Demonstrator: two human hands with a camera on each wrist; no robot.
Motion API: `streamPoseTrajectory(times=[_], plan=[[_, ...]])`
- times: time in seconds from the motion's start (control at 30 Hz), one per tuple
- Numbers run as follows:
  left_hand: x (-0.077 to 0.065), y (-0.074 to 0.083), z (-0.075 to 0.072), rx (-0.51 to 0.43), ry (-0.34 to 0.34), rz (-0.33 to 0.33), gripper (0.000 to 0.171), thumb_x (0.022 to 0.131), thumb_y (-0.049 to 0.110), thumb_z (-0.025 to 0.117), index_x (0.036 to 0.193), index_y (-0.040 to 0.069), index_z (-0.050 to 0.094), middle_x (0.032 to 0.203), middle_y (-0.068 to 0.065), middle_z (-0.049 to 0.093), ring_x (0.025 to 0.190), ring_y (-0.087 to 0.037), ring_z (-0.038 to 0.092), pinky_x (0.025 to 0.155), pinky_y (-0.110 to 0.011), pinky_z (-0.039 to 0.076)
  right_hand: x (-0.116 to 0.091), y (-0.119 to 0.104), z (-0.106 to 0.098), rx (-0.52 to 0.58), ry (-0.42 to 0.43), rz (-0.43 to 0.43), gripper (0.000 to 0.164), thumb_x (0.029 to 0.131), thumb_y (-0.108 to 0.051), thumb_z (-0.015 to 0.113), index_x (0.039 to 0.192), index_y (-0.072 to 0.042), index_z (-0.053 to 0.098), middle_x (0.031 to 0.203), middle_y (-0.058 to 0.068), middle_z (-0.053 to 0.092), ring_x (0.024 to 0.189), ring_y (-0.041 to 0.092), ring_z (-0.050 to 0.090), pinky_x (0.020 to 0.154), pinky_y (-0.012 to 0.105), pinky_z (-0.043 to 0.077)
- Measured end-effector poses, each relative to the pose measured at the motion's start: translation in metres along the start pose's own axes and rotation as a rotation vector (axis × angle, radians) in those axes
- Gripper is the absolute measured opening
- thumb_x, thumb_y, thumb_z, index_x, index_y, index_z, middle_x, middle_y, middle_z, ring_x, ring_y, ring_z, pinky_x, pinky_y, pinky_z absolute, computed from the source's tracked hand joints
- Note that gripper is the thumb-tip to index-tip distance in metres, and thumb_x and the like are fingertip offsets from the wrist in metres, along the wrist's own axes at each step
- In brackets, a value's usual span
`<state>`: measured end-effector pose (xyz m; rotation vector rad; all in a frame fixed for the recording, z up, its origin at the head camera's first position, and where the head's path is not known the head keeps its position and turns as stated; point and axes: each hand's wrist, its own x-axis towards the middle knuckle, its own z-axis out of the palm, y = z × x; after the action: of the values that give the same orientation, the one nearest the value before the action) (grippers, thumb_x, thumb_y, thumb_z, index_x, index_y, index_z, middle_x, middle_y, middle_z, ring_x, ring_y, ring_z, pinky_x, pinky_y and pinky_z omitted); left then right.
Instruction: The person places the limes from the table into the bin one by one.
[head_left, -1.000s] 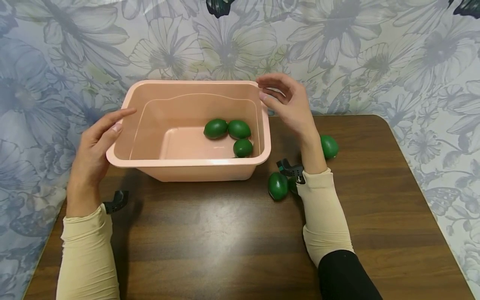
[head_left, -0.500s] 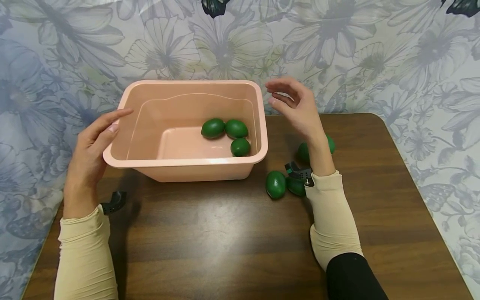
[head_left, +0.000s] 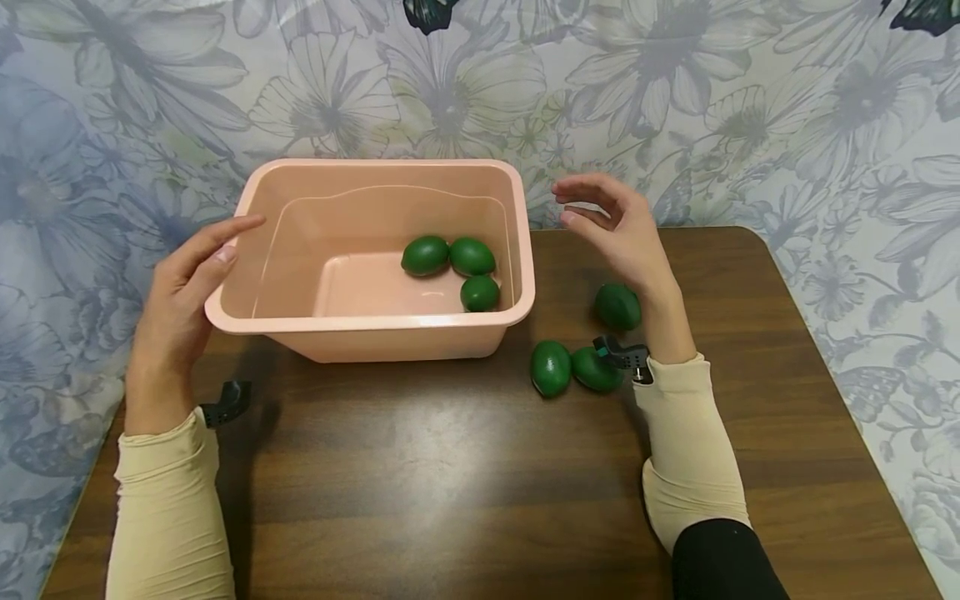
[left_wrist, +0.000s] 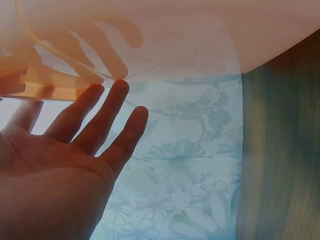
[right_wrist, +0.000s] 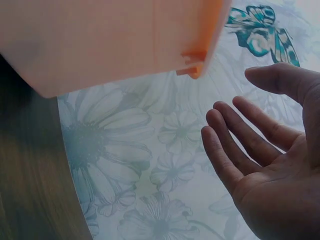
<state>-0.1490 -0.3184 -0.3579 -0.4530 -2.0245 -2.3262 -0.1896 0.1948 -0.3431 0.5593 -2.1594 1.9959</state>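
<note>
Head view: a person's left hand [head_left: 180, 287] holds the rim of a pink bin [head_left: 405, 340] containing three green fruits [head_left: 471, 257] on a brown worktop [head_left: 450, 483]. Near three more green fruits [head_left: 597, 369], the right hand's [head_left: 621, 232] grip is wide. Left wrist: fingers [left_wrist: 103, 120] meet the bin's outer wall. Right wrist: thumb spread from the fingers, apart from the bin.

This seems to be a home. A wood-look table [head_left: 442, 500] stands against a flowered wall covering [head_left: 480, 92] with butterflies [right_wrist: 259, 42].

free: above tub [head_left: 375, 343], gap to right hand [head_left: 624, 227] | obstacles: left hand [head_left: 176, 296] at left end, green fruits [head_left: 551, 369] near right end
</note>
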Motion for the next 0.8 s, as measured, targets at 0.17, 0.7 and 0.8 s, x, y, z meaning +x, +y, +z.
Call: streamPoseTrajectory(times=[0.17, 0.7, 0.8], plan=[[0.0, 0.0, -0.001, 0.006, -0.001, -0.004, 0.042, 0.108, 0.003, 0.051, 0.149, -0.008, 0.053, 0.153, -0.017, 0.05, 0.101, -0.022, 0.076, 0.067, -0.031, 0.065, -0.001, 0.005, -0.007, 0.015, 0.018, -0.001, 0.038, 0.095, 0.002, 0.074, 0.132, 0.006, 0.067, 0.131, 0.021, 0.068, 0.126, 0.031, 0.064, 0.096, 0.028, 0.058], [0.001, -0.001, -0.001, 0.006, -0.004, -0.002, 0.042, 0.109, 0.003, 0.05, 0.149, -0.008, 0.053, 0.155, -0.017, 0.048, 0.101, -0.023, 0.076, 0.067, -0.031, 0.065, -0.024, 0.016, -0.048, -0.133, -0.008, 0.101, 0.04, 0.097, 0.001, 0.073, 0.136, 0.005, 0.065, 0.135, 0.023, 0.066, 0.127, 0.03, 0.063, 0.102, 0.025, 0.055], [0.001, -0.001, -0.002, 0.0, -0.004, -0.001, 0.043, 0.109, 0.003, 0.05, 0.15, -0.008, 0.052, 0.155, -0.017, 0.047, 0.101, -0.023, 0.077, 0.067, -0.031, 0.065, -0.031, 0.02, -0.062, -0.151, 0.005, 0.126, 0.041, 0.097, -0.001, 0.073, 0.137, 0.004, 0.065, 0.136, 0.022, 0.066, 0.127, 0.028, 0.063, 0.101, 0.023, 0.055]])
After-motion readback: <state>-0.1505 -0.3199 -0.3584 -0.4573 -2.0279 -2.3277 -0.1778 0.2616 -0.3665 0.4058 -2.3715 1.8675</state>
